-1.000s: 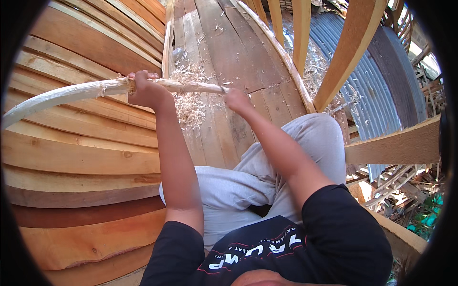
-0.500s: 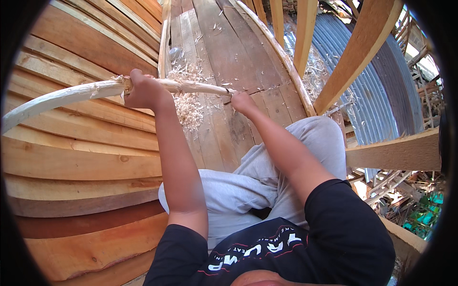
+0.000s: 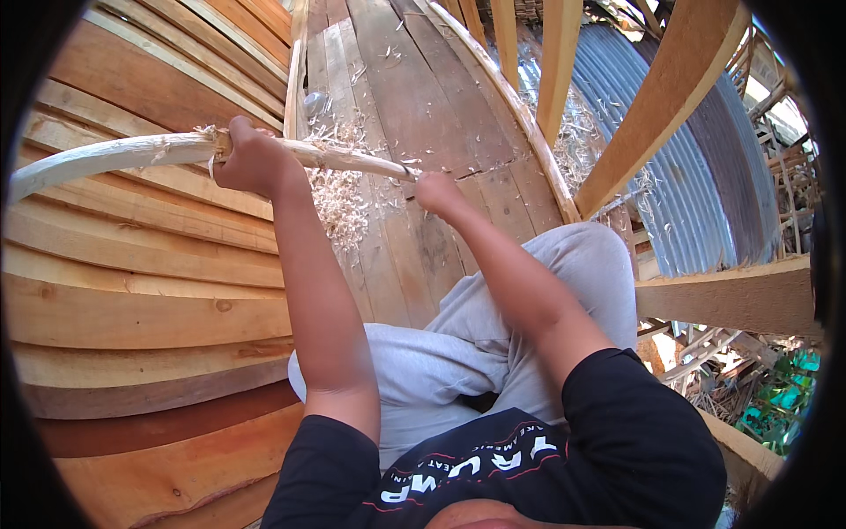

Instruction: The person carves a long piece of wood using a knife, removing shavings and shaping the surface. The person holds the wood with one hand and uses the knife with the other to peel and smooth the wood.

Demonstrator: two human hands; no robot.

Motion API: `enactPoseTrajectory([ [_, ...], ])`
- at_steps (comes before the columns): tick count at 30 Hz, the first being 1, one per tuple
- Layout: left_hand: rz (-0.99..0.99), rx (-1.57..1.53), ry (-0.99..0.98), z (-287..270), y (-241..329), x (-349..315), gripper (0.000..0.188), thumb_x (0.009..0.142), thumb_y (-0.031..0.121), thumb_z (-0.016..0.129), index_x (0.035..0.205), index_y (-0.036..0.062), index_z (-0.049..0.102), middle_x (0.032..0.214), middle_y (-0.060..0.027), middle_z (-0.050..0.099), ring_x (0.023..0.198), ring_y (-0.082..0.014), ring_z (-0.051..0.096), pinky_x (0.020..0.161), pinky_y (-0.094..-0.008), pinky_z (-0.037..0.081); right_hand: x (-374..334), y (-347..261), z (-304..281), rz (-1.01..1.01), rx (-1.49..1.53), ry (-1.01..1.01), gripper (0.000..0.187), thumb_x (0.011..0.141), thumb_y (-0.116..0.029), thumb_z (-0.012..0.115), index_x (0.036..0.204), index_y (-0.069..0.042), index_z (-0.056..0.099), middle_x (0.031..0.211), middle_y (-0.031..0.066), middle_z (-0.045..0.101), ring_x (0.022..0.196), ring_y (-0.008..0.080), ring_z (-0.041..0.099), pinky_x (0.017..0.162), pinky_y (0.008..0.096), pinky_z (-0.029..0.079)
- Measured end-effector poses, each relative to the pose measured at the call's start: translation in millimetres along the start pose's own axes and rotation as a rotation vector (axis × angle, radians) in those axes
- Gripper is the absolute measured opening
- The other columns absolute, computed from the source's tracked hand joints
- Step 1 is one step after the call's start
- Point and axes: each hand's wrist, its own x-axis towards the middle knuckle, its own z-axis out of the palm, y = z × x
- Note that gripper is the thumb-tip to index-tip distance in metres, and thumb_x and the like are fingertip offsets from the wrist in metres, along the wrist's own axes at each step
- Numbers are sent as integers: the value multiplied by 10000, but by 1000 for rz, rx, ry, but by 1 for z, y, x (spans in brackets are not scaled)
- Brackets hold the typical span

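A long, pale, peeled wooden pole (image 3: 115,156) runs across the view, bending down at the far left. My left hand (image 3: 264,160) is closed around a small wooden block-like tool (image 3: 224,144) pressed against the pole. Curled shavings cling to the tool, and the palm hides most of it. My right hand (image 3: 437,192) is closed at the pole's right end, beside a dark band (image 3: 407,170) around the wood. Whether those fingers also hold something else is hidden. Both arms reach forward over my crossed legs (image 3: 423,370) in grey trousers.
A pile of wood shavings (image 3: 337,207) lies on the plank floor (image 3: 423,97) beneath the pole. Stacked boards (image 3: 141,300) fill the left side. Upright timbers (image 3: 656,115) and corrugated metal sheets (image 3: 648,150) stand at the right. A clear plastic item (image 3: 315,103) lies by the boards.
Both hands and the pole have shifted slightly left, and the left hand with its tool sits a little farther forward. A curled shaving now hangs below the tool.
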Motion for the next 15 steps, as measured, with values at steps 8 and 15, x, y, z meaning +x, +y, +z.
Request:
enactPoseTrajectory([
  [8, -12, -6, -13, 7, 0, -6, 156, 729, 6, 531, 841, -75, 458, 632, -60, 476, 490, -130, 414, 436, -279, 334, 11, -12, -7, 148, -9, 27, 506, 956, -337, 297, 1134, -7, 636, 1180, 228, 621, 1107, 395, 592, 958, 487, 450],
  [15, 26, -15, -16, -12, -4, 2, 144, 721, -3, 540, 823, -70, 462, 624, -45, 454, 482, -127, 413, 428, -279, 328, -33, -64, -14, 48, -83, 33, 484, 956, -322, 310, 1137, -22, 643, 1180, 224, 623, 1119, 388, 588, 960, 486, 451],
])
